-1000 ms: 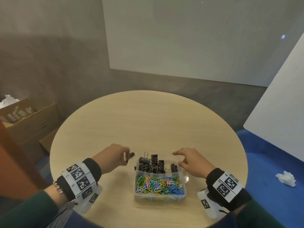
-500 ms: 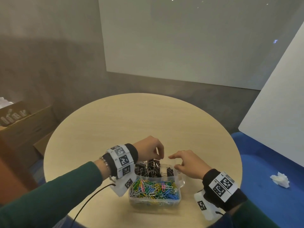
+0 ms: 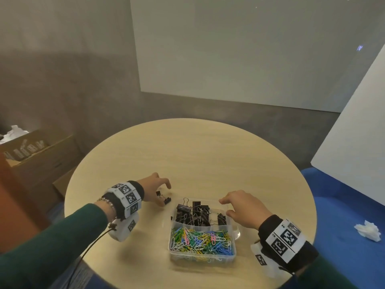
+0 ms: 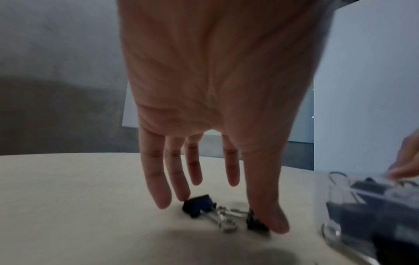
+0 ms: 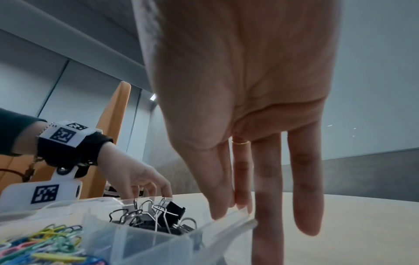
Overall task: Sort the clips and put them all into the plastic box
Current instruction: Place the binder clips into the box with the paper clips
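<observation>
Reaching down w/ fingers spread, the left hand (image 4: 217,100) hovers over two small black binder clips w/ silver wire handles (image 4: 223,216) lying on the round pale wood table (image 3: 198,155), just left of the clear plastic compartment box (image 3: 233,227). Left wrist view shows a fingertip touching the black body of one clip and the thumb tip against the other; nothing is lifted or closed round, so the hand is open. Head view only shows the two clips (image 3: 163,198) as dark specks under the hand (image 3: 154,187).

No brand or readable writing anywhere; only black-and-white square marker tags on the white wrist bands (image 3: 127,197).

Right hand (image 3: 245,207) rests at the box's far right corner, fingers near straight. Right wrist view shows fingertips (image 5: 218,213) on the clear rim (image 5: 229,219); no curl round it.

Box sits near the table's front edge, between both hands. Far compartment holds the pile of black binder clips (image 3: 198,213); near compartment holds mixed coloured paper clips (image 3: 202,239). Right wrist view shows the divider wall btwn them, which the head view barely gives.

Far half of the table is bare wood. Off the table: brown cardboard carton (image 3: 35,155) at left, crumpled white tissue (image 3: 367,230) on blue floor at right.
</observation>
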### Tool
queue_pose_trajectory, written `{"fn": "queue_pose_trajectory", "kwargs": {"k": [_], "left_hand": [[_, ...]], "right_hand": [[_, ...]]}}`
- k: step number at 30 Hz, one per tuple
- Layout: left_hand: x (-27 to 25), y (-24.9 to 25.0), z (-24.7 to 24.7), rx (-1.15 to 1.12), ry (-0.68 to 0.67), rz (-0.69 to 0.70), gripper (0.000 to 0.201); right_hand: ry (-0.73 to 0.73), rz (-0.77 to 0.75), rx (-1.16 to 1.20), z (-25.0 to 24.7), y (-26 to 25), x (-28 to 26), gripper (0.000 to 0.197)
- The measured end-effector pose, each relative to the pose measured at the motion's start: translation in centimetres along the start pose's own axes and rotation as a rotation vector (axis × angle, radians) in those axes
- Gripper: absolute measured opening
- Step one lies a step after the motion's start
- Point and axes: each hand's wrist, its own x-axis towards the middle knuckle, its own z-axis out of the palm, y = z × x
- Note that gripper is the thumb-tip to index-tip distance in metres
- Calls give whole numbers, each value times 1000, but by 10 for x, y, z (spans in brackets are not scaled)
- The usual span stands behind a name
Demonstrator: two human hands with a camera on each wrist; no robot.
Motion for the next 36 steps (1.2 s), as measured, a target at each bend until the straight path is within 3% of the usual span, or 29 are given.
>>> {"fn": "queue_pose_trajectory", "kwargs": {"k": [3,13,16,20,31,36], "left_hand": [[6,1,10,-17,13,27,61],[11,19,15,-40,41,101,26],[12,18,17,-50,58,97,25],[12,16,17,-131,33,92,40],[13,6,18,-132,66,65,12],[13,6,16,-116,-10,105,13]], "right_hand": [[-6,1,-14,0,0,0,42],[-9,-6,-19,0,1,0,42],[-12,-4,-17,-1,1,0,42],[-18,-4,-19,-1,2,0,42],[-28,-12,-22,0,2,-2,43],[-25,-19,-16,0,2,-2,43]]}}
